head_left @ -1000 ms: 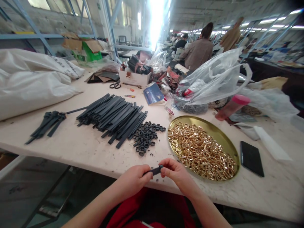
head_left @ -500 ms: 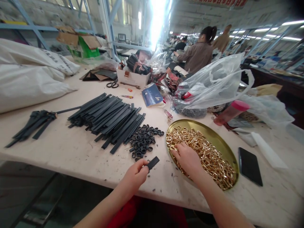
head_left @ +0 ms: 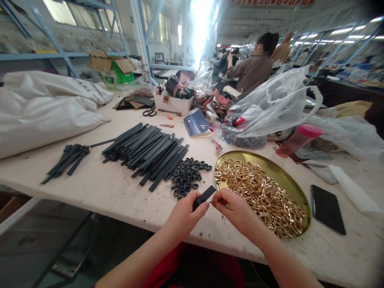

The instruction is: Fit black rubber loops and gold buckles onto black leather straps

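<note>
One dark strip, one gold bit

First come heaped strips and rings, too many to count. Over the table, the left hand pinches the dark strip, its long side slanting away rightward. Just right of it, the right hand pinches the gold bit. Last, one tray, countless buckles.

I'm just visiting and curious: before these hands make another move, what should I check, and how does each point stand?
1. Left hand grips the flat, dark strip: ok, one end sticks out.
2. Right hand has a small, gold-coloured metal piece at its fingertips: ok.
3. Metal piece touching the strip: cannot tell, too small.
4. Round, gold-coloured tray holding a heap of small, shiny gold-coloured frames, near the right hand: ok.
5. Pale, flat tabletop free of scraps: not ok, tiny dark bits lie near the hands.
</note>
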`<state>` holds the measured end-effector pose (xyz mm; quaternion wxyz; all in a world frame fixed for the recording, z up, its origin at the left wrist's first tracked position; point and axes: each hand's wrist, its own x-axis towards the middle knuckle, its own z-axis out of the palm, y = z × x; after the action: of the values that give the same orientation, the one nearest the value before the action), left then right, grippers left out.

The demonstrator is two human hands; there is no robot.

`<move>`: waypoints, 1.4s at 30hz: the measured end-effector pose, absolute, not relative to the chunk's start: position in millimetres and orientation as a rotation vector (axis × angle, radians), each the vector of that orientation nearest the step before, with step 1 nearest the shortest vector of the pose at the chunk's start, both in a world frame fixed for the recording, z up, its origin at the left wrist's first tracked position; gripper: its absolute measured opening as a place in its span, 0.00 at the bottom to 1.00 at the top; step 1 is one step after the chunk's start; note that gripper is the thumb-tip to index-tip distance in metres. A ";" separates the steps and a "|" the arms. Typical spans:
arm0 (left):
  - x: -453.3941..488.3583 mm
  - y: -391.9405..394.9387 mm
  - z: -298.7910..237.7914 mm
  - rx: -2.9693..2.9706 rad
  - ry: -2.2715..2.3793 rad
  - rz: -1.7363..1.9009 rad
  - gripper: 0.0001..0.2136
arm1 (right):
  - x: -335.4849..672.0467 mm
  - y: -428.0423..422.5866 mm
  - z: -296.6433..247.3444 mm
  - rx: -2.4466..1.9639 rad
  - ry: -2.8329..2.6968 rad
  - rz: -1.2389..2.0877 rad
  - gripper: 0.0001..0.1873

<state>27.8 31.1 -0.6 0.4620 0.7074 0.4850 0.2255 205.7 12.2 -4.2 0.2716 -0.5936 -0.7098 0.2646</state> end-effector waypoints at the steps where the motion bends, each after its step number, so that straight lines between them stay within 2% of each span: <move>1: 29.5 29.8 1.3 1.759 1.174 0.558 0.09 | 201.3 6.4 -1.6 -1.550 -1.885 0.781 0.04; 6: 27.9 20.6 -0.7 1.843 1.175 0.493 0.06 | 190.7 -7.8 -9.1 -1.464 -1.740 1.057 0.04; 15: 20.6 18.4 -2.9 1.688 1.149 0.350 0.07 | 182.5 -15.5 -19.8 -1.187 -1.298 1.686 0.13; 21: 26.9 20.7 -8.3 1.650 1.219 0.350 0.08 | 184.7 -21.6 -10.4 -1.208 -1.337 1.621 0.10; 25: 26.3 22.3 -14.3 1.717 1.183 0.388 0.11 | 180.1 -21.6 -15.8 -1.380 -1.515 1.460 0.15; 30: 25.8 21.1 -19.6 1.788 1.099 0.352 0.09 | 171.9 -23.9 -21.0 -1.451 -1.667 1.202 0.19; 35: 25.5 21.7 -14.1 1.676 1.146 0.376 0.10 | 177.4 -22.1 -15.4 -1.389 -1.601 1.328 0.21; 40: 21.0 18.2 -4.9 1.674 1.163 0.463 0.11 | 177.0 -22.3 -12.8 -1.135 -1.187 1.728 0.26; 42: 19.6 16.0 -3.5 1.735 1.210 0.465 0.09 | 172.5 -23.8 -15.1 -1.082 -1.090 1.777 0.27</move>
<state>19.6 16.0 -3.5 0.4690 0.7075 0.4934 0.1898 172.5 -23.8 -15.1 0.3862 -0.4248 -0.4281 0.6980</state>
